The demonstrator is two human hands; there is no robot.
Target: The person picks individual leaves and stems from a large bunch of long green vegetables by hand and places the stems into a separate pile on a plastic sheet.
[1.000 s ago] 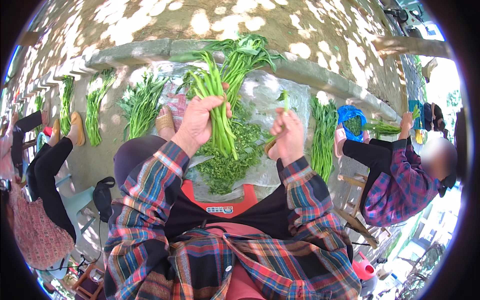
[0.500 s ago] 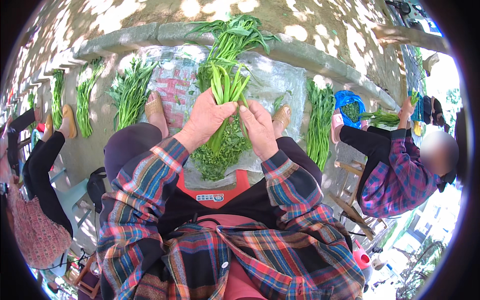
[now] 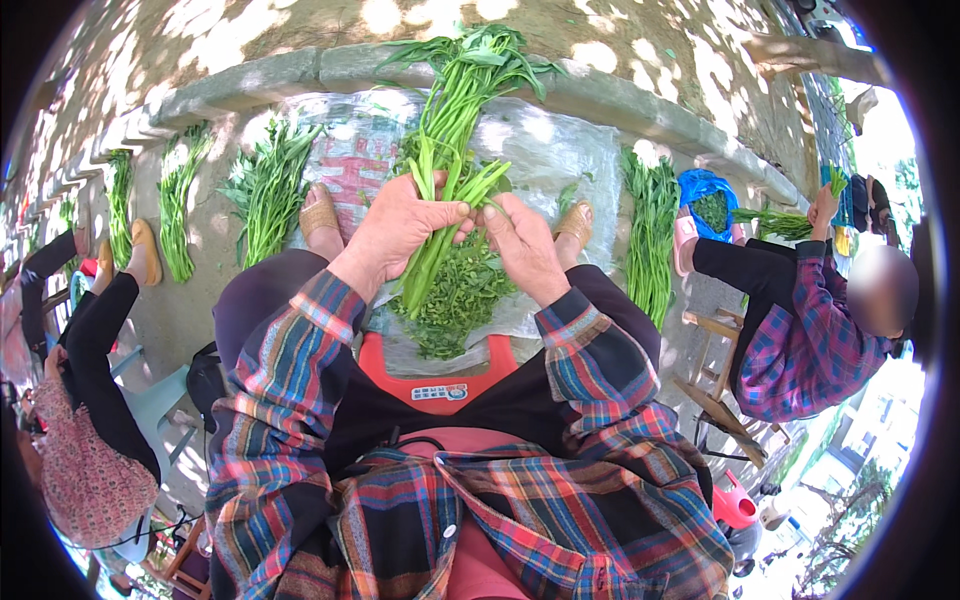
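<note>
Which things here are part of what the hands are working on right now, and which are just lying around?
In hand:
- bunch of greens, gripped by the left hand
- right hand, fingers on the stems
- pile of trimmed leaves below the hands
- plastic sheet under the pile

Lying about:
- rows of greens along the curb
- blue bag beside another person
- wooden stool

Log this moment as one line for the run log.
left hand: grips bunch of green stalks | right hand: fingers on the stalks | below: pile of picked leaves on plastic sheet | more bundles along curb
</note>
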